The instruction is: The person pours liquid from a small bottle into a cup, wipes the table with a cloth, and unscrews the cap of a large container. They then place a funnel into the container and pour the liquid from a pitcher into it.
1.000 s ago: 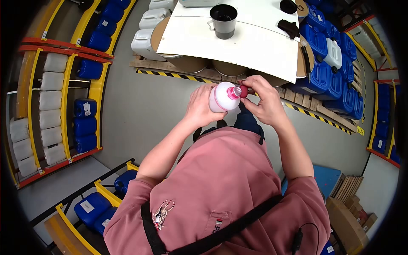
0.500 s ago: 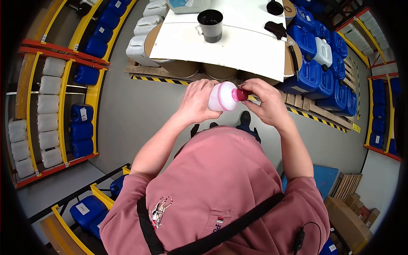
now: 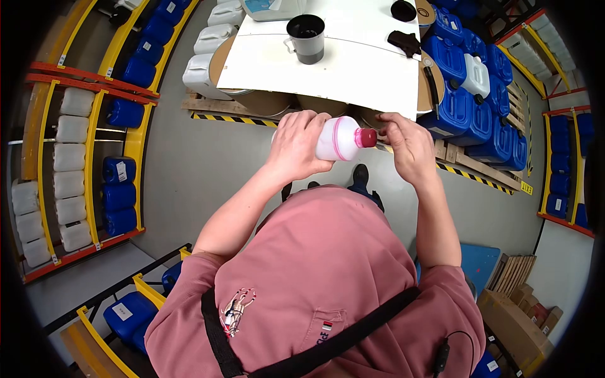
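A translucent white bottle [image 3: 334, 138] with pink rings and a dark red cap [image 3: 367, 138] lies tilted on its side in front of my body, its cap pointing right. My left hand [image 3: 299, 143] is wrapped round the bottle's body. My right hand [image 3: 406, 146] is just right of the cap, apart from it, with its fingers curled and thumb near the fingertips; whether something small is between them is hidden. Beyond the hands, a grey measuring jug [image 3: 309, 47] with a black inside stands on the white tabletop [image 3: 265, 66].
A black glove-like item [image 3: 404, 43] and a round black object [image 3: 403, 10] lie at the tabletop's right. Blue canisters [image 3: 449, 113] stand on a pallet at right, white canisters [image 3: 203, 74] at left. Shelving [image 3: 94, 157] lines the left side.
My right hand has let go of the red cap and moved right. The bottle, in my left hand, has shifted slightly right and shows more of its body.
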A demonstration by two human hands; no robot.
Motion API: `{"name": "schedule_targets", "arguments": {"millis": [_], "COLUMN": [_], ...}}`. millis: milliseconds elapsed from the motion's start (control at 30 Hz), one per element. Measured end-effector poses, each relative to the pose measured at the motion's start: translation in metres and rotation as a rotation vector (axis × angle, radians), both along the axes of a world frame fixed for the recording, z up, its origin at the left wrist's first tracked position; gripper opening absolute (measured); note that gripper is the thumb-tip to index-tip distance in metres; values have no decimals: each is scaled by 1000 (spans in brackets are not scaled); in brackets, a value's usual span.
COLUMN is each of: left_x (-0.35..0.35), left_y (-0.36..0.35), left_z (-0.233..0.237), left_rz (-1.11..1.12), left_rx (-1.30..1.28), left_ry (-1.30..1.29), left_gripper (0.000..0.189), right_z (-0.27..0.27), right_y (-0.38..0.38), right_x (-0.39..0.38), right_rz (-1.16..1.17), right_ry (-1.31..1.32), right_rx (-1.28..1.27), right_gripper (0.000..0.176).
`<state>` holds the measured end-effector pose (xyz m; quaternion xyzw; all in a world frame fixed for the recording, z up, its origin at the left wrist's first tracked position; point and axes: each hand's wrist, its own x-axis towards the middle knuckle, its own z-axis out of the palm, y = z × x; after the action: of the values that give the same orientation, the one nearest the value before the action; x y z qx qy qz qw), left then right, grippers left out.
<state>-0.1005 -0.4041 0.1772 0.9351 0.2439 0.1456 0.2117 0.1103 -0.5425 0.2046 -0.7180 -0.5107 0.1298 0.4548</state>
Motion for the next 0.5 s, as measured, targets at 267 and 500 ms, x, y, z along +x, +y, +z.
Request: {"name": "schedule_targets", "arguments": {"millis": [267,500], "left_x": [-10,-23], "left_y": [13,14], "left_z": [-19,-29], "left_rz": [75,16], "left_rx": [-28,-16], "left_ry": [24,22], "left_gripper": [82,82], "right_z": [17,-20], "right_y": [10,12], "right_x": [3,-22], "right_rz": [227,272], "right_ry": [-194,-261], "right_rx": [-876,-181], "right_gripper": [50,39]}}
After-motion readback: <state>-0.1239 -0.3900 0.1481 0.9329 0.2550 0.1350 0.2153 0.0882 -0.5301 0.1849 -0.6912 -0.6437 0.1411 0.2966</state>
